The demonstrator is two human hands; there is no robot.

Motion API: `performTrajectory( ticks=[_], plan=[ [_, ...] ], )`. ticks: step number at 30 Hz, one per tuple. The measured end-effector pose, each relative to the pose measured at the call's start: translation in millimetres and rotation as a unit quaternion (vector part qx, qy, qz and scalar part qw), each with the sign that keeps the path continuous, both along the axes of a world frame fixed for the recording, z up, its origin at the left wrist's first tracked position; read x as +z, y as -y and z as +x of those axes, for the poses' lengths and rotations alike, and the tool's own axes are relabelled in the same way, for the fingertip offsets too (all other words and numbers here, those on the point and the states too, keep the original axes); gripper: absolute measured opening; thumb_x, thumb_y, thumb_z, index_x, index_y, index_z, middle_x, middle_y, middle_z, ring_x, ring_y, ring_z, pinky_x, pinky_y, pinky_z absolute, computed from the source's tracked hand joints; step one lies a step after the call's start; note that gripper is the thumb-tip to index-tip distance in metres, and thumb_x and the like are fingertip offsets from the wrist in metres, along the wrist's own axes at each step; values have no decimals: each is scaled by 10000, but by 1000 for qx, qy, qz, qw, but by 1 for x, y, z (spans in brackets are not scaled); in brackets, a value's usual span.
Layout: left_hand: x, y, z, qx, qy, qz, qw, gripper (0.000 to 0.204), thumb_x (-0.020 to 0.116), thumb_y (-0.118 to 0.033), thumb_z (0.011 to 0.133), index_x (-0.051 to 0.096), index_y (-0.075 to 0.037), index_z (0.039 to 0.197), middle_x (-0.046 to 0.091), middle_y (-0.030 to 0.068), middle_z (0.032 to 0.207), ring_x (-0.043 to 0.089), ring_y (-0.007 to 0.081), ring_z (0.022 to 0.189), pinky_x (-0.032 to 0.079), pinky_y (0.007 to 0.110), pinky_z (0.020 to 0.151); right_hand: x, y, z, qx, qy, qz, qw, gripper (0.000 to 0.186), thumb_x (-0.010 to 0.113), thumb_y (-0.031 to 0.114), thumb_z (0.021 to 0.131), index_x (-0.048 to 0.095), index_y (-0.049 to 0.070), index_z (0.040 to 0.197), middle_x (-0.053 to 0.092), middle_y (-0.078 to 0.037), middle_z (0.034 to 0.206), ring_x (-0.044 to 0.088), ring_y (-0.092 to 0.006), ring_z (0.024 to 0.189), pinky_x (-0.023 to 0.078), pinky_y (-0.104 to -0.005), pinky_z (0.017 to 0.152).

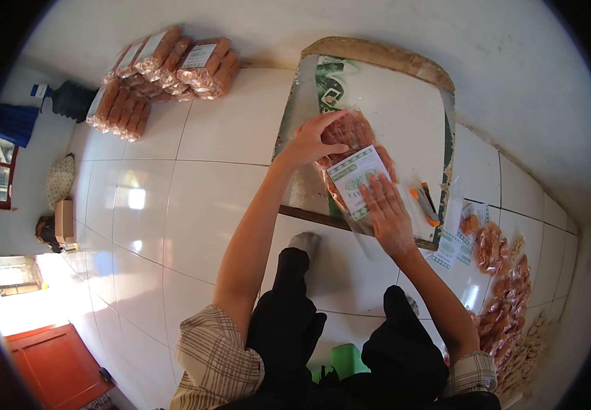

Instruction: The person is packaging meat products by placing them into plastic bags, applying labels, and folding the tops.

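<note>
A clear plastic packet [348,130] of reddish-brown pieces lies slanted on the white board [405,109]. A white label [350,174] with green print sits on the packet's near part. My left hand [312,140] grips the packet's far left side, thumb over the top and fingers curving round the far end. Flat on the label rests my right hand [388,215], its fingers stretched out. Loose clear plastic hangs past the board's near edge beside the right hand. An orange and grey utility knife [425,203] lies on the board to the right of the packet.
Filled, labelled packets [166,61] are stacked at the far left by the wall. On the right floor lie loose labels [454,246] and many small reddish packs [504,307]. A green object [348,359] stands between my legs. A red door panel [60,365] is at lower left.
</note>
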State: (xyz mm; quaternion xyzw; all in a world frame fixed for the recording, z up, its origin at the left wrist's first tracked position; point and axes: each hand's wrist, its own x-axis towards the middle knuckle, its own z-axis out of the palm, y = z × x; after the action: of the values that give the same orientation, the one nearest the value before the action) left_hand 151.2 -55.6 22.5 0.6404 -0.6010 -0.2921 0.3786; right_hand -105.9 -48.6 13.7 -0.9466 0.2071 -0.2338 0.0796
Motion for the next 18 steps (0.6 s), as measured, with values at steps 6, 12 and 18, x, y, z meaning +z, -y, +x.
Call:
performTrajectory(
  ticks=[6,12,18],
  plan=[
    [1,4,-1,-8,0,23,1000,755,761,-241,686,399,-140,1342,470,122,1259,440,237,1177,342,343,996,-2,0,1,-6,3,-24,1000,488,504,26,797,455,50,1282,395,-137,1366,337,-303,1294,297,-434,1054],
    [-2,4,4,-29,-34,30,999,747,754,-263,705,393,-158,1350,476,111,1240,452,224,1155,354,338,972,1,3,13,-8,12,-38,999,512,527,37,785,448,61,1290,380,-126,1375,341,-299,1291,306,-425,1050],
    [-1,5,0,1,-38,59,998,726,745,-287,719,403,-170,1349,487,103,1218,476,207,1103,391,311,918,9,1,18,-28,-39,-19,999,581,586,132,768,409,67,1319,365,-124,1387,318,-293,1304,266,-435,1067]
  ],
)
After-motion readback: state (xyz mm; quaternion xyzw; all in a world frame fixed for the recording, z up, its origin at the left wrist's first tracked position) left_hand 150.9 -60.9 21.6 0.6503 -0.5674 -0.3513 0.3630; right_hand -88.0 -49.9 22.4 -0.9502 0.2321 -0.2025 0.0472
